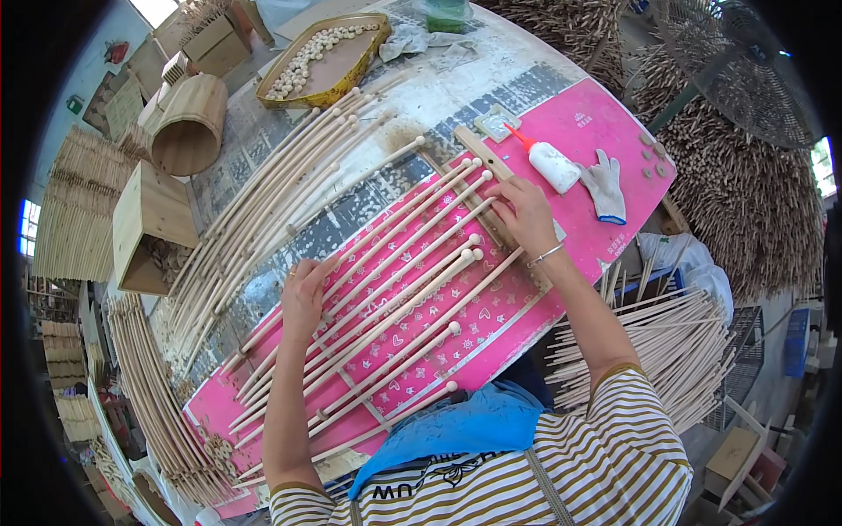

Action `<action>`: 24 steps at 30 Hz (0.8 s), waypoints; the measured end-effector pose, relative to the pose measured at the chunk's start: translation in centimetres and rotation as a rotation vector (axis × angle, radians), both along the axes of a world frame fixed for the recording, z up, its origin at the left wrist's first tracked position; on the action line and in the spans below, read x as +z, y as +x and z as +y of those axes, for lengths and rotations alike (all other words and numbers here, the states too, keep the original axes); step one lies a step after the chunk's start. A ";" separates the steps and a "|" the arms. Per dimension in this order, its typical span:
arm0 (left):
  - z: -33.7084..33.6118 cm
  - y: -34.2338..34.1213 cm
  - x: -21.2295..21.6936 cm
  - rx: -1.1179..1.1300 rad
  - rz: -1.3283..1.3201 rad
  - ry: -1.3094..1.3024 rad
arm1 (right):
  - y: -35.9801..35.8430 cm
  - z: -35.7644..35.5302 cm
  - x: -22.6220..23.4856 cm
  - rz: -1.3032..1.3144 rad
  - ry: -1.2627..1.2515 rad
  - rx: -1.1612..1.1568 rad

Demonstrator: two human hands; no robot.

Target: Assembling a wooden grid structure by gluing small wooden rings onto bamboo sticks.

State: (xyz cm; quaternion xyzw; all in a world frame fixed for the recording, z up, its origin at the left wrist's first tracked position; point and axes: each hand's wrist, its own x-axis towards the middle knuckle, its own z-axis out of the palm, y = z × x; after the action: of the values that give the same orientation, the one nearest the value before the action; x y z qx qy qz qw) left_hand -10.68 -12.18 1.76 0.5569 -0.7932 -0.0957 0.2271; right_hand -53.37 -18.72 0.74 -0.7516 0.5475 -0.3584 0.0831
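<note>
At the far left stand wooden boxes point(151, 223), with a tray of beads point(324, 60) beyond them. More sticks point(263, 197) lie loose on the table's bare part point(456, 88). The left hand point(303, 294) rests flat, fingers together, on ball-tipped sticks point(395, 289) laid side by side across the pink mat point(579, 131). The right hand point(524, 213) presses fingertips on the sticks' far ends, beside a wooden strip point(478, 149). Right of it lie a glue bottle point(553, 165) and a glove point(605, 184).

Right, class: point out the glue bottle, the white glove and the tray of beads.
glue bottle point(554, 167), head view, middle of its white body.
white glove point(605, 184), head view, its palm.
tray of beads point(346, 66), head view, bare inner floor.
</note>
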 end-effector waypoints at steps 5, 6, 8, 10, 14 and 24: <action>-0.6 -1.6 -0.1 0.035 0.039 0.054 | 0.3 0.5 0.1 -0.106 0.024 0.038; -0.4 -1.9 -0.3 0.020 0.000 0.057 | 0.6 0.6 0.2 -0.110 0.024 0.042; -0.6 -1.4 0.0 -0.026 -0.059 0.086 | 1.1 0.9 0.3 -0.130 0.004 0.030; -1.2 0.6 -0.5 0.037 0.080 0.115 | 1.8 1.6 1.6 -0.227 0.043 0.046; -4.6 1.7 0.6 0.254 -0.025 -0.251 | 0.7 4.0 1.3 -0.279 0.024 0.012; -6.2 7.3 -2.4 0.361 -0.365 -0.107 | 1.5 7.3 0.9 -0.365 0.177 -0.004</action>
State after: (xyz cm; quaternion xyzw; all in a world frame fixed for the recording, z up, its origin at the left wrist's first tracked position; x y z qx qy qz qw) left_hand -3.37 -18.40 -0.63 0.6845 -0.7129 0.0907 0.1226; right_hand -51.83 -11.37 1.68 -0.6626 0.5544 -0.4393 0.2461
